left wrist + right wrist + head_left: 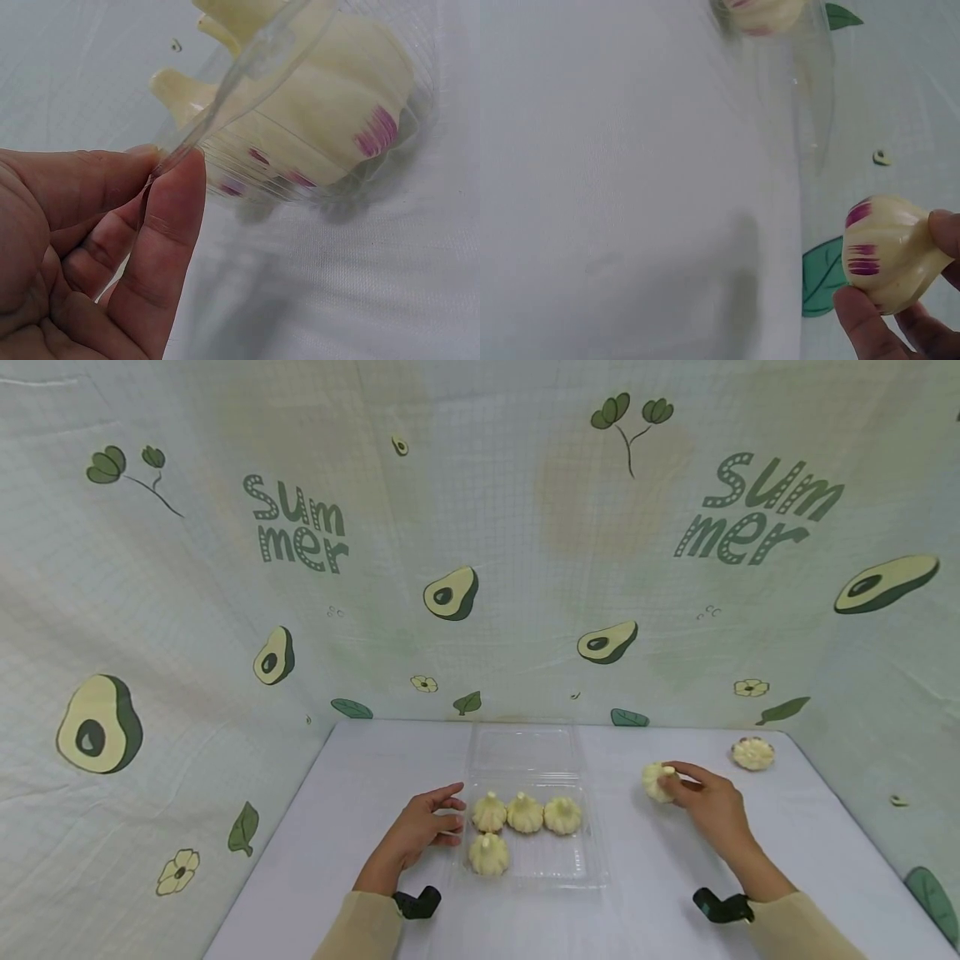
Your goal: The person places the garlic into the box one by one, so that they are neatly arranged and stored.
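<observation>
A clear plastic clamshell box (540, 862) lies with its lid folded back on the white table. Inside it, three garlic bulbs (524, 814) form a far row, and one more garlic bulb (488, 854) sits at the near left. My left hand (426, 828) pinches the box's left rim between thumb and finger, as the left wrist view shows. Right of the box, my right hand (708, 802) holds a garlic bulb (889, 251) with purple streaks by its stem and side, above the table.
Another garlic bulb (752, 753) rests near the table's far right corner. The transparent lid (525, 750) extends toward the back edge. A pale cloth (517, 543) printed with avocados and leaves hangs behind and along both sides of the white table (645, 893).
</observation>
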`<action>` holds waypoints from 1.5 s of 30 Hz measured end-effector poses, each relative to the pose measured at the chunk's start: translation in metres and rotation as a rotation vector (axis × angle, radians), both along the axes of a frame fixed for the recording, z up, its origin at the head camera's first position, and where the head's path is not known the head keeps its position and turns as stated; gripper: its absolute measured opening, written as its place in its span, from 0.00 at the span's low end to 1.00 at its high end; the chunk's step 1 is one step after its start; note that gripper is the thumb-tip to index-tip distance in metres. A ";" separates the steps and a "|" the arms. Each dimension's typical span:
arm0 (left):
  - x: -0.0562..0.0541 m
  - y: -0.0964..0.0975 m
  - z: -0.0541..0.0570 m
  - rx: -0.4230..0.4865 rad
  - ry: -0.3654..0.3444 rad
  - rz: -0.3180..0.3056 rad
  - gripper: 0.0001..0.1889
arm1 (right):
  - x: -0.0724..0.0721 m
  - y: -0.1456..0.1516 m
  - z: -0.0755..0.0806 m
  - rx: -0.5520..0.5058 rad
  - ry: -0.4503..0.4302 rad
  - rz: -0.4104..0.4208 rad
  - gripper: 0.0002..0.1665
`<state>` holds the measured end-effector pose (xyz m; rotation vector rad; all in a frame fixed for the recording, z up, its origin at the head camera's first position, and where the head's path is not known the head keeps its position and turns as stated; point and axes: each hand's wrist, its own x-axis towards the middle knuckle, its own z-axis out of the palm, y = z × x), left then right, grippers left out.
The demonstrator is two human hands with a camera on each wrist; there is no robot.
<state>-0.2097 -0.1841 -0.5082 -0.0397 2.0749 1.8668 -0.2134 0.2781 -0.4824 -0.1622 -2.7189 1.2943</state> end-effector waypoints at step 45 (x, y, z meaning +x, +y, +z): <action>0.001 -0.001 -0.001 0.025 0.013 -0.012 0.36 | 0.037 -0.101 0.027 -0.248 -0.001 0.219 0.20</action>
